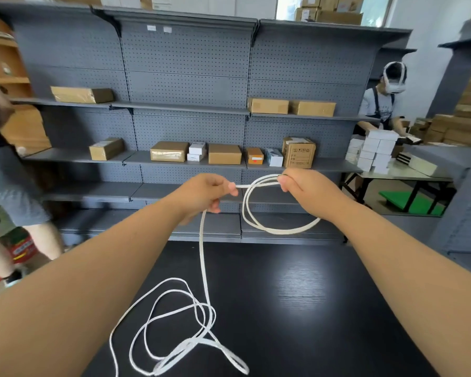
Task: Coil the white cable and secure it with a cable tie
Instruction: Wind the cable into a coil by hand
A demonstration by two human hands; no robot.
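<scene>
Both hands hold the white cable (pixel 201 254) in the air above the table's far edge. The right hand (pixel 302 189) curls its fingers and thumb round the top of two round loops (pixel 280 231), which hang below it. The left hand (pixel 207 194) pinches a short, taut run of cord between thumb and forefinger, just left of the loops. From that hand the thin, smooth cord drops to the near part of the black, wood-grained table (pixel 324 308), where the slack lies in loose, overlapping curves. Far behind stands grey perforated metal shelving (pixel 188 83) bearing brown cardboard boxes (pixel 225 154).
</scene>
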